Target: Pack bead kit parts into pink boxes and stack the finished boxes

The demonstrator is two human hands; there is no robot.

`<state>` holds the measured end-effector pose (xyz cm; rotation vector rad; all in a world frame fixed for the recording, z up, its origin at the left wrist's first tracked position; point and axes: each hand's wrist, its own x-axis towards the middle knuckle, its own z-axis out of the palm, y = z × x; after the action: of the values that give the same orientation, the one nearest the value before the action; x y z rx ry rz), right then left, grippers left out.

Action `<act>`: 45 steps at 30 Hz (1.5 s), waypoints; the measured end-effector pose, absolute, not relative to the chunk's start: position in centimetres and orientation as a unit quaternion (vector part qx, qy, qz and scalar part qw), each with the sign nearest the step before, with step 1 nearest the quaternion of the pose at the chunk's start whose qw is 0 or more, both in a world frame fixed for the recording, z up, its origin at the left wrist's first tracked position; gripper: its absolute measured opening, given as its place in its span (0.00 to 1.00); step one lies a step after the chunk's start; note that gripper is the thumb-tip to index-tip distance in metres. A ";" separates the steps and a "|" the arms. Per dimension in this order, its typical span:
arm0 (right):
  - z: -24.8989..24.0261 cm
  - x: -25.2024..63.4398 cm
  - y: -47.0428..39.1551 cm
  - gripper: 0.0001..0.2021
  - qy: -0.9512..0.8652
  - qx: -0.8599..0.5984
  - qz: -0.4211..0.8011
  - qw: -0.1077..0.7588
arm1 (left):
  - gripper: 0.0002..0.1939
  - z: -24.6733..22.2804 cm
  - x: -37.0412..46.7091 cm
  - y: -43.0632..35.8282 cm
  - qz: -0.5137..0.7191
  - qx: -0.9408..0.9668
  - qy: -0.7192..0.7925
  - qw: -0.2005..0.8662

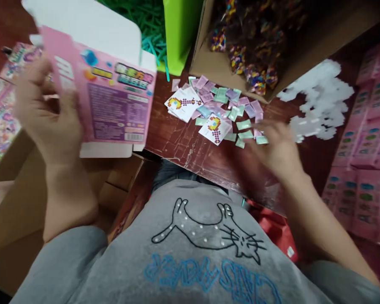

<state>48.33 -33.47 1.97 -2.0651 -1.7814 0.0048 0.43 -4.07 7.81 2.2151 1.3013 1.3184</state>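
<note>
My left hand (47,114) is closed on the edge of a pink printed carton (117,101), lifted above the table at the left. White flaps stick out from the carton's top and bottom ends. Over the table, my right hand (277,147) is at the right edge of a pile of small pink, green and purple packets (221,95). Motion smears its fingers, so I cannot make out whether they hold anything. Square white cards (185,103) with a pixel-style picture lie on the left of the pile. Another such card (214,128) lies in front.
A bright green bin (177,38) of green sticks stands behind, beside a cardboard box (199,59) holding bags of colourful bits. White plastic pieces (323,99) lie at the right, near rows of pink packages (367,147). Printed sheets (0,126) and an open carton (15,169) are at left.
</note>
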 end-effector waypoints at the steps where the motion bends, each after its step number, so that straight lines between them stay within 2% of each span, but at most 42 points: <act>1: 2.2 46.4 -33.7 0.18 -0.677 -0.697 0.037 0.231 | 0.35 6.8 1.8 -4.6 0.453 0.769 0.427 0.145; 4: 3.6 40.8 -33.4 0.14 -0.714 -0.632 0.055 0.295 | 0.33 4.0 6.6 -7.0 0.416 0.789 0.391 0.228; 8: 6.0 38.1 -30.4 0.18 -0.663 -0.668 -0.091 0.325 | 0.27 2.8 12.9 -12.3 0.399 0.827 0.287 0.272; 11: 6.9 38.1 -27.8 0.21 -0.654 -0.670 -0.134 0.325 | 0.22 3.4 15.9 -16.0 0.427 0.825 0.257 0.266; 14: 7.2 38.8 -26.5 0.23 -0.650 -0.667 -0.082 0.354 | 0.22 3.7 17.0 -17.5 0.436 0.825 0.239 0.268; 17: 7.4 39.8 -26.2 0.21 -0.661 -0.647 -0.032 0.380 | 0.27 2.6 17.1 -16.2 0.400 0.837 0.231 0.291; 20: 7.3 40.9 -27.3 0.17 -0.665 -0.641 -0.021 0.384 | 0.28 0.5 16.3 -13.2 0.394 0.819 0.294 0.296; 22: 6.9 41.4 -29.2 0.13 -0.687 -0.629 0.047 0.362 | 0.29 -0.5 15.5 -11.6 0.383 0.815 0.348 0.262; 24: 6.1 41.5 -31.9 0.11 -0.718 -0.600 0.173 0.307 | 0.31 -0.4 14.4 -11.7 0.368 0.826 0.379 0.199; 27: 4.3 40.5 -36.2 0.13 -0.718 -0.588 0.324 0.182 | 0.25 1.3 13.0 -14.9 0.331 0.877 0.312 0.158; 30: 2.6 38.5 -38.8 0.13 -0.680 -0.623 0.382 0.060 | 0.13 2.1 11.9 -19.7 0.193 0.933 0.147 0.265; 33: 1.6 36.4 -39.1 0.15 -0.653 -0.643 0.399 -0.024 | 0.13 0.0 11.3 -22.7 0.026 0.921 0.092 0.377; 35: 1.1 35.4 -38.6 0.16 -0.647 -0.646 0.400 -0.059 | 0.14 -2.3 11.4 -23.3 -0.028 0.910 0.107 0.401; 37: 0.8 34.7 -38.0 0.17 -0.643 -0.649 0.399 -0.073 | 0.18 -4.2 11.9 -23.1 -0.045 0.909 0.106 0.400; 40: 0.5 34.1 -37.6 0.16 -0.632 -0.662 0.401 -0.042 | 0.25 -5.8 13.5 -22.3 -0.080 0.904 0.074 0.414; 45: -0.1 33.2 -38.4 0.18 -0.575 -0.708 0.407 0.039 | 0.19 -7.4 16.2 -20.7 -0.156 0.892 0.016 0.423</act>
<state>33.22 -38.40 -0.14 -2.1716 -1.7641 1.2468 16.25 -20.72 -7.38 2.2338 0.0409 -0.3901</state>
